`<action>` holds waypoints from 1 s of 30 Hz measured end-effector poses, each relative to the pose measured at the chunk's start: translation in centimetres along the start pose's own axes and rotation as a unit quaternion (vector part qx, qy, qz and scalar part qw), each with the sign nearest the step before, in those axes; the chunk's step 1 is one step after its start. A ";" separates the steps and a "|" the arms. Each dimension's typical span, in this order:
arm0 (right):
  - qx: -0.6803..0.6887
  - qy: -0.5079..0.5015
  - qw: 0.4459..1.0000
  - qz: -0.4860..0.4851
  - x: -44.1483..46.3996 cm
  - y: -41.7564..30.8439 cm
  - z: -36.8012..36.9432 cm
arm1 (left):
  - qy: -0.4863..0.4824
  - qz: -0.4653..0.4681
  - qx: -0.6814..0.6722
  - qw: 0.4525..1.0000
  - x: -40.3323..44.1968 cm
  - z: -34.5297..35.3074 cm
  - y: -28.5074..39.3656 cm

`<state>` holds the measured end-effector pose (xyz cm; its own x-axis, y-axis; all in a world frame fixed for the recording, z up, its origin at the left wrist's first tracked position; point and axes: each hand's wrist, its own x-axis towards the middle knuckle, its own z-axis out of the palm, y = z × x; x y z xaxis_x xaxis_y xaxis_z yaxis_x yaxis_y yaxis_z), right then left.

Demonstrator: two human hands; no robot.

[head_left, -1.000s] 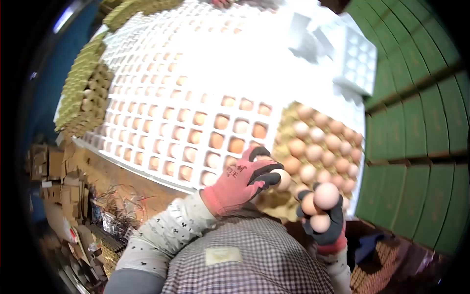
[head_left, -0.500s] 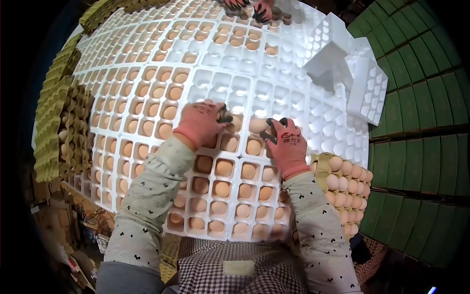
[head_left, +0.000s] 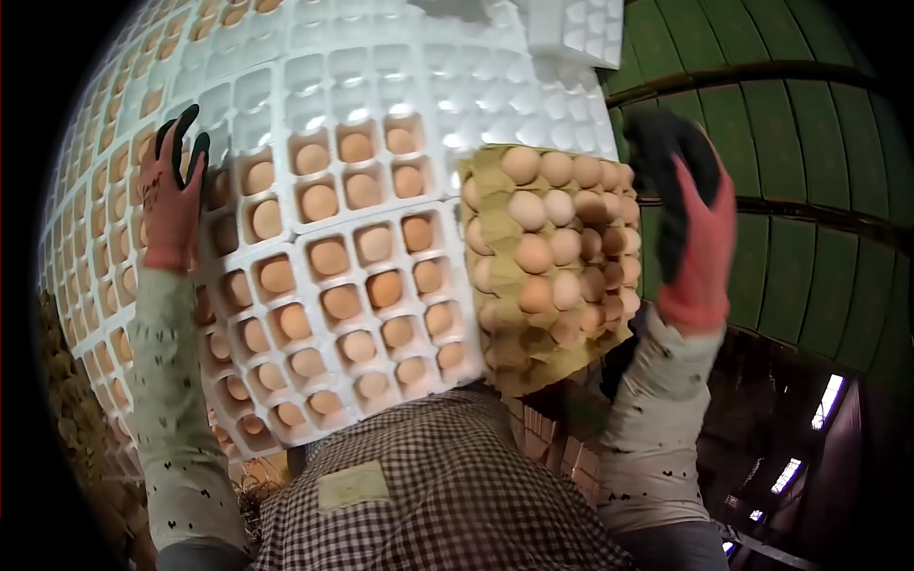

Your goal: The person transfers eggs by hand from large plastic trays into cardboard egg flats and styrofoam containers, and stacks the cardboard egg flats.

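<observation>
My left hand (head_left: 173, 195), in a pink glove with black fingertips, is over the white foam egg trays (head_left: 295, 228) at the left. Its fingers are apart, and I see no egg in them. Brown eggs (head_left: 328, 255) sit singly in the tray pockets, to the right of this hand. My right hand (head_left: 690, 219), gloved the same way and blurred, is just right of the stacked pulp egg cartons (head_left: 497, 257). Its fingers are curved and apart, with no egg visible in them. Several brown eggs (head_left: 533, 252) fill the top carton.
Foam pockets without eggs (head_left: 514, 95) lie beyond the filled rows. A white foam piece (head_left: 576, 33) stands at the far edge. Green boxes (head_left: 790, 143) are stacked along the right. A checkered apron (head_left: 419, 476) is against the table's near edge.
The view has swung right and down. My hands have parted from the foam trays' middle: the right has moved out beside the cartons, the left stays over the trays with fingers spread.
</observation>
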<state>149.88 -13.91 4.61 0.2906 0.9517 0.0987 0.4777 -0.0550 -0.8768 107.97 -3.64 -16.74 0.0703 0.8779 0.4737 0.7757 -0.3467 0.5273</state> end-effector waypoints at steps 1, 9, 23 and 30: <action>-0.003 -0.017 0.999 0.034 -1.9 -0.6 -3.0 | 0.015 0.006 -0.099 0.995 -0.3 -0.3 3.0; -0.480 -0.278 0.814 -0.170 -13.0 7.7 -5.1 | -0.210 0.253 -0.050 0.943 -8.6 3.4 31.4; -0.485 -0.204 0.848 -0.066 -11.5 17.4 -18.3 | -0.260 0.184 0.093 0.943 -9.4 7.0 39.7; -0.376 -0.186 0.901 -0.106 -12.3 17.1 -17.6 | -0.234 0.248 0.011 0.940 -9.8 7.0 42.0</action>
<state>169.03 -31.91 -3.34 -0.1048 0.9926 -0.0615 0.9576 0.0841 -0.2757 144.25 -24.51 -4.17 0.6915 0.6602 0.2931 0.5862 -0.7500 0.3063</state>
